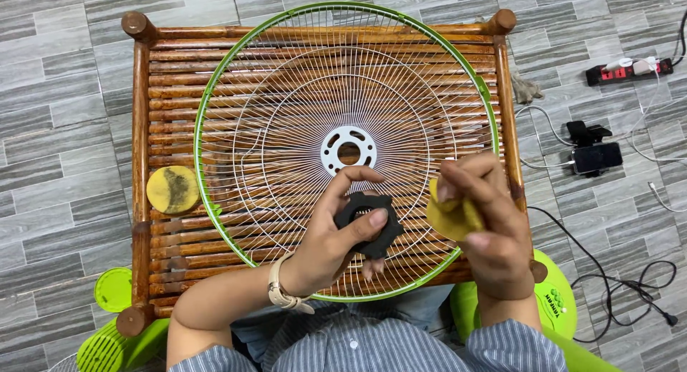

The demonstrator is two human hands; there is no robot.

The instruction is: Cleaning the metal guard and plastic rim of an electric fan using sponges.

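Note:
My left hand [336, 232] grips a black plastic ring nut [368, 222] with notched edges, held over the near part of a round wire fan guard [286, 93]. The guard has a green rim and a white centre plate [348, 149] with holes, and it lies flat on a low bamboo table [141, 129]. My right hand [486, 222] pinches a folded yellow sponge pad [451, 216] right beside the nut. A watch sits on my left wrist.
A second round yellow pad [172, 189] lies on the table's left edge. Green fan parts [114, 343] sit on the tiled floor at left and at right [554, 300]. A phone on a stand [596, 157], cables and a power strip [630, 69] lie to the right.

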